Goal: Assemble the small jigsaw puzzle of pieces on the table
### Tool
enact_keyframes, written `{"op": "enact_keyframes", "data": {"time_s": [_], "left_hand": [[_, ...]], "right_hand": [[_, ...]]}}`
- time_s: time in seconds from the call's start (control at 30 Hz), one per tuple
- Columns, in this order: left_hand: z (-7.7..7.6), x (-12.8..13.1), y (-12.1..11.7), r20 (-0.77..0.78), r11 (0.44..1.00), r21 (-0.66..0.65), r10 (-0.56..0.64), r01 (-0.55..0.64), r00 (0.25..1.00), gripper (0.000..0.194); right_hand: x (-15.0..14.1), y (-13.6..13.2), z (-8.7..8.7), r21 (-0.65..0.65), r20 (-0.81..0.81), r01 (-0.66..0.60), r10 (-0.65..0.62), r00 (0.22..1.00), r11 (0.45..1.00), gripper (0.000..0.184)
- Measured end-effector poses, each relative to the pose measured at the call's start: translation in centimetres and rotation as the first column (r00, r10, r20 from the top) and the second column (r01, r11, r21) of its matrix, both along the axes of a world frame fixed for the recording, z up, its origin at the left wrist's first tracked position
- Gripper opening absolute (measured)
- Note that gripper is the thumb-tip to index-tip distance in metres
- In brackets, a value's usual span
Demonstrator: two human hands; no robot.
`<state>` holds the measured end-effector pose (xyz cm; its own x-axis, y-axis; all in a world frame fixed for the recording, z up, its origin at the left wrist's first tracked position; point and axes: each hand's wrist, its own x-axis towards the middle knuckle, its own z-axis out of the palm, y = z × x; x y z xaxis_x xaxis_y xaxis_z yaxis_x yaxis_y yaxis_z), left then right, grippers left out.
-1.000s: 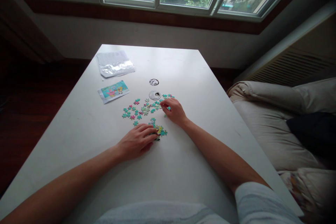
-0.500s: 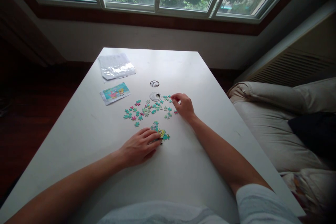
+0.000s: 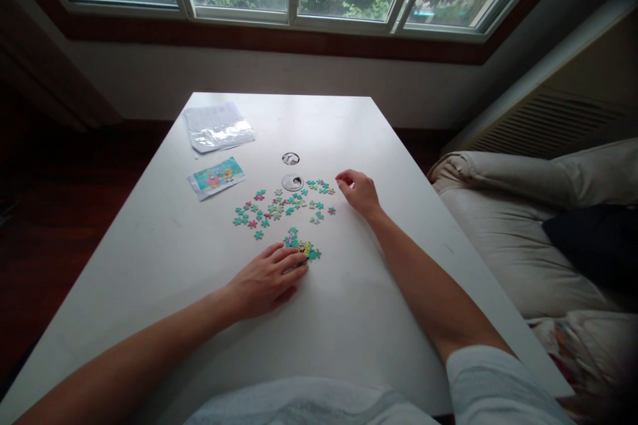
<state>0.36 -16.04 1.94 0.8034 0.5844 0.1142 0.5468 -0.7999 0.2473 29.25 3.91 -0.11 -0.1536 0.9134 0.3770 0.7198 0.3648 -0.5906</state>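
My left hand (image 3: 269, 280) lies flat, fingers stretched out, with its fingertips on the joined part of a jigsaw puzzle (image 3: 303, 250). That part shows a yellow cartoon figure on teal; my fingers cover its lower left side. Loose puzzle pieces (image 3: 276, 209), small and flower-shaped in teal, pale green and pink, lie scattered beyond it. Just right of the farthest pieces, my right hand (image 3: 361, 192) hovers low over or rests on the table, its fingers curled and thumb and forefinger pinched together. Whatever is between those fingertips, if anything, is too small to make out.
On the white table (image 3: 149, 265) lie a picture card (image 3: 216, 177) with cartoon figures and a clear plastic bag (image 3: 219, 127) at the far left. Two round inset metal fittings (image 3: 292, 182) are set in the tabletop. A beige sofa (image 3: 493, 239) stands at the right.
My right hand has moved a little to the right, away from the loose pieces at the far edge of the scatter. My left hand stays on the joined puzzle part.
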Motion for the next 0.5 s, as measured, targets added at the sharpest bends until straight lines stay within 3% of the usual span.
{"op": "enact_keyframes", "data": {"time_s": [0.1, 0.2, 0.3, 0.4, 0.5], "left_hand": [[-0.1, 0.0, 0.1, 0.004, 1.000, -0.002, 0.007, -0.007, 1.000, 0.039], [-0.2, -0.1, 0.2, 0.000, 1.000, -0.008, 0.017, -0.017, 1.000, 0.040], [-0.3, -0.1, 0.4, 0.003, 1.000, -0.011, 0.030, -0.030, 1.000, 0.040], [-0.4, -0.2, 0.4, 0.011, 0.999, -0.013, 0.034, -0.034, 0.999, 0.040], [-0.4, -0.2, 0.4, 0.031, 0.999, -0.011, 0.034, -0.033, 0.999, 0.040]], "right_hand": [[-0.1, -0.5, 0.8, -0.089, 0.046, -0.185, 0.190, 0.981, 0.979, 0.014], [-0.8, -1.6, 1.8, -0.189, 0.091, -0.467, 0.489, 0.868, 0.864, 0.011], [-1.8, -2.7, 2.5, -0.229, 0.146, -0.604, 0.641, 0.754, 0.763, 0.012], [-2.6, -3.3, 2.7, -0.251, 0.195, -0.669, 0.713, 0.674, 0.700, 0.016], [-2.9, -3.4, 2.6, -0.261, 0.222, -0.678, 0.727, 0.650, 0.687, 0.017]]}}
